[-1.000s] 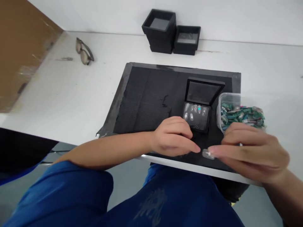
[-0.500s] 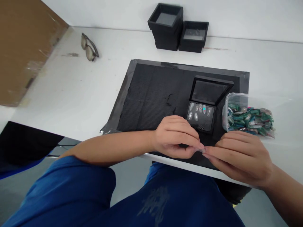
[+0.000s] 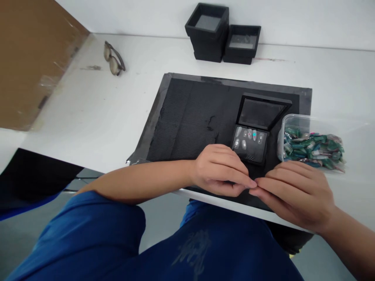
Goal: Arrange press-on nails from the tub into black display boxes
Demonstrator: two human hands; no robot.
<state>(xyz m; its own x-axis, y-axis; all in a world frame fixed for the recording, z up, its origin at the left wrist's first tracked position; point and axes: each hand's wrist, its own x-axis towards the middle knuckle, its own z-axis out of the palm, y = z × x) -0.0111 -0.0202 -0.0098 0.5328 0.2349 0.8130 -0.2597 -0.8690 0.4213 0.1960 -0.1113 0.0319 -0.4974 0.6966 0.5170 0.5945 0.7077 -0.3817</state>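
Note:
My left hand (image 3: 224, 170) is closed in a pinch, its fingertips meeting those of my right hand (image 3: 297, 193) over the front edge of the black mat (image 3: 187, 113). The right fingers are pinched too. Whatever sits between the fingertips is hidden now. Just beyond them lies an open black case (image 3: 252, 154), its lid (image 3: 262, 113) tilted up. Several false nails (image 3: 244, 144) rest in the case, some with shiny decorations. Beside my right hand stands a clear plastic tub (image 3: 281, 142) with many small green, blue and pink wrapped pieces (image 3: 318, 148).
Stacked black trays (image 3: 207, 39) stand at the back, with a lower black tray stack (image 3: 241, 47) next to them. Glasses (image 3: 114, 58) lie at the back left, near a cardboard sheet (image 3: 35, 62). The white table (image 3: 102, 113) ends close to my body.
A small clear piece showed between the fingertips before; it is covered now. The fingertips have drawn closer together. The whole view has shifted slightly, while the case and tub stay in place.

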